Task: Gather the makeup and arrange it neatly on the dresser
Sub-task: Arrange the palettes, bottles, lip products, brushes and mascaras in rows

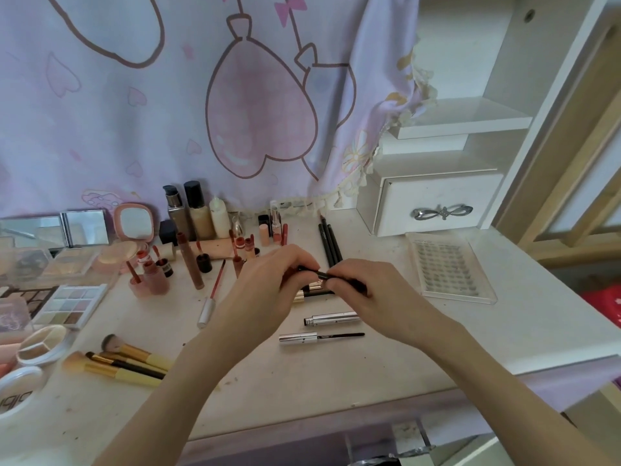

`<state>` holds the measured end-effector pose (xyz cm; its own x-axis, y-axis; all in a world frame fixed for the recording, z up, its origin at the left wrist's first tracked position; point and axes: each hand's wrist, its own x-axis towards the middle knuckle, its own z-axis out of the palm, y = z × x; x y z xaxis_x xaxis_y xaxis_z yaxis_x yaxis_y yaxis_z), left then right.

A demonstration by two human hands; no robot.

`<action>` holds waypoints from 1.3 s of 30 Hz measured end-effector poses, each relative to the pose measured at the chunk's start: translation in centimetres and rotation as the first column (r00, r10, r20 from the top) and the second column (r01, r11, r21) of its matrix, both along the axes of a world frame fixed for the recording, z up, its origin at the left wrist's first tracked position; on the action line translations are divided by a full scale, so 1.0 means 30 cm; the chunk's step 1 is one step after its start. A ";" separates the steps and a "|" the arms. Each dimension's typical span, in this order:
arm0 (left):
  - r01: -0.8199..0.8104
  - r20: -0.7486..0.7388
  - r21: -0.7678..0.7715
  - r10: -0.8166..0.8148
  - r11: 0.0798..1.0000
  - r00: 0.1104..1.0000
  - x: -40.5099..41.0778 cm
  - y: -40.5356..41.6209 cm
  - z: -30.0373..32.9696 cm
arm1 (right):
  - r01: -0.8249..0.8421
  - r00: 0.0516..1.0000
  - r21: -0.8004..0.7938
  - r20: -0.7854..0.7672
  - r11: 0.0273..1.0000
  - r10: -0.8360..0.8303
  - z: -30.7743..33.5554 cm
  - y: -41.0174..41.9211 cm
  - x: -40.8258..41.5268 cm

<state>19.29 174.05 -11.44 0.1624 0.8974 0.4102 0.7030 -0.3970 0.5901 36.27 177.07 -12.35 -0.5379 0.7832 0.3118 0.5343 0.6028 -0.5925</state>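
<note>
Over the cluttered white dresser (369, 358), left hand (268, 284) and right hand (366, 290) both pinch a black pencil (324, 274).

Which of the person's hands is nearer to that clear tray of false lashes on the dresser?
Right. The right hand is just left of the lash tray, with a bare strip of dresser between them. The left hand is farther left, beyond the right one; both pinch a thin black pencil.

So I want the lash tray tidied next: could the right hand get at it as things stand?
Probably yes. The lash tray lies flat on the dresser just beyond the right hand, with bare surface between them. But that hand and the left hand are gripping a black pencil, so it would need freeing first.
</note>
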 end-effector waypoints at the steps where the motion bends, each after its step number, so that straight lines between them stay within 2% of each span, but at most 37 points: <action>1: 0.001 0.001 -0.013 -0.001 1.000 1.000 0.001 0.000 -0.001 | -0.006 1.000 0.023 0.017 1.000 0.005 -0.004 0.002 0.008; 7: 0.020 0.012 -0.059 -0.019 0.998 1.000 0.032 0.002 0.011 | 0.055 0.996 0.109 0.057 0.993 -0.061 -0.023 0.007 0.064; 11: 0.004 -0.015 -0.099 -0.006 0.995 1.000 0.060 0.021 0.017 | 0.045 0.997 0.000 0.069 0.999 -0.044 -0.015 0.006 0.111; 14: -0.093 0.007 -0.114 0.095 0.989 0.995 0.069 0.052 0.013 | 0.174 0.975 -0.119 0.157 0.977 -0.155 -0.029 0.043 0.187; 17: -0.221 0.043 -0.101 0.226 0.970 0.973 0.094 0.102 -0.001 | 0.358 0.932 -0.193 0.138 0.913 -0.336 -0.048 0.108 0.239; 19: -0.255 0.066 -0.122 0.264 0.959 0.962 0.137 0.150 -0.017 | 0.410 0.910 -0.207 0.161 0.888 -0.383 -0.060 0.148 0.240; 24: -0.213 0.030 -0.187 0.223 0.959 0.974 0.268 0.253 -0.085 | 0.500 0.865 -0.264 0.191 0.825 -0.464 -0.076 0.216 0.245; 28: -0.202 -0.073 -0.225 0.190 0.953 0.979 0.339 0.294 -0.120 | 0.534 0.845 -0.298 0.212 0.791 -0.491 -0.068 0.233 0.277; 34: -0.219 -0.182 -0.265 0.174 0.939 0.968 0.413 0.329 -0.135 | 0.587 0.803 -0.259 0.301 0.767 -0.514 -0.053 0.259 0.316; 39: -0.203 -0.209 -0.322 0.140 0.925 0.968 0.448 0.349 -0.154 | 0.620 0.774 -0.237 0.343 0.748 -0.533 -0.048 0.271 0.351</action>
